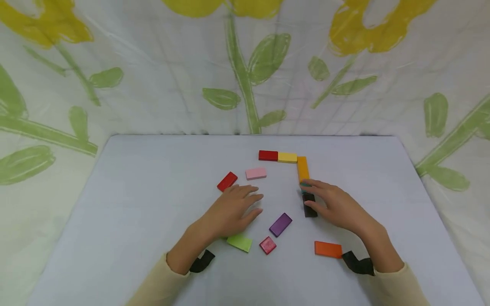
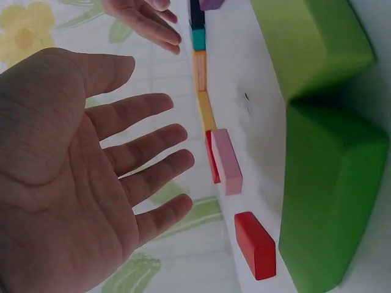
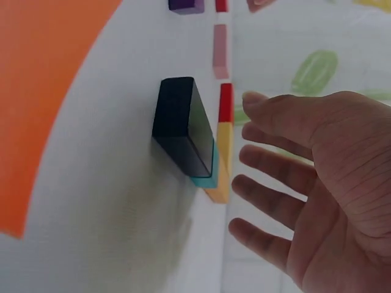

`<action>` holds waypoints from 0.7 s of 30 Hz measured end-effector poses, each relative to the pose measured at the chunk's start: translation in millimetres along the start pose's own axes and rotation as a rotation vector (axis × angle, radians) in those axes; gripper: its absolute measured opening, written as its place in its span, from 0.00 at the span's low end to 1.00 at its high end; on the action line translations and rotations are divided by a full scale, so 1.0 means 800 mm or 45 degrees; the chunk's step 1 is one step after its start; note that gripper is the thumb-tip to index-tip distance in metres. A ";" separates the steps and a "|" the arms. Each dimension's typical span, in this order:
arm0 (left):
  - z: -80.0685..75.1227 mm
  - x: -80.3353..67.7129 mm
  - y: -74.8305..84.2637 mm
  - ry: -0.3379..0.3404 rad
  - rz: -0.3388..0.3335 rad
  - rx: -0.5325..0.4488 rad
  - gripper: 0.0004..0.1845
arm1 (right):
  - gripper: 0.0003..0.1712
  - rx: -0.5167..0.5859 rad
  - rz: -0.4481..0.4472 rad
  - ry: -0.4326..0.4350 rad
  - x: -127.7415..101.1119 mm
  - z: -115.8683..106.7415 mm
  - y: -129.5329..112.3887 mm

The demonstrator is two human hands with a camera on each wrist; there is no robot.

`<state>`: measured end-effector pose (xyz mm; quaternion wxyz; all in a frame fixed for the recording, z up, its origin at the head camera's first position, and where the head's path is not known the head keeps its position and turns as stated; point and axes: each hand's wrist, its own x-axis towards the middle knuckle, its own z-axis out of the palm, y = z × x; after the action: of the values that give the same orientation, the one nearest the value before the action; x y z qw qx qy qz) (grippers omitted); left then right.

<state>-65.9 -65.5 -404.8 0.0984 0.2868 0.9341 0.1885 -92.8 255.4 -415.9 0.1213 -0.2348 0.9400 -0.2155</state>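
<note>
My right hand (image 1: 337, 207) hovers over the black block (image 1: 310, 206) and the teal block (image 3: 208, 177), fingers spread and holding nothing. These two continue a bent row with an orange-yellow block (image 1: 303, 168), a yellow block (image 1: 287, 157) and a dark red block (image 1: 268, 155). My left hand (image 1: 227, 211), also with loosely spread fingers and nothing held, is above the table. A red block (image 1: 227, 181) lies just beyond its fingers, and a pink block (image 1: 255, 173) is ahead of it. Under the left wrist are a light green block (image 1: 240, 243) and a dark green block (image 2: 330, 201).
Between the hands lie a purple block (image 1: 280, 225) and a small pinkish-red block (image 1: 268, 245). An orange-red block (image 1: 328, 249) sits near the right wrist. The white table (image 1: 153, 170) ends at a flower-printed curtain (image 1: 172, 85). Black straps (image 1: 357, 263) hang at both wrists.
</note>
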 end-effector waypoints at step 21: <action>0.031 -0.007 0.041 -0.116 0.136 0.034 0.23 | 0.30 -0.097 -0.114 0.060 -0.020 0.006 0.000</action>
<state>-37.9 -36.5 -413.5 0.1269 0.3458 0.9144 0.1677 -77.5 261.5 -418.0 0.0805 -0.2760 0.9387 -0.1900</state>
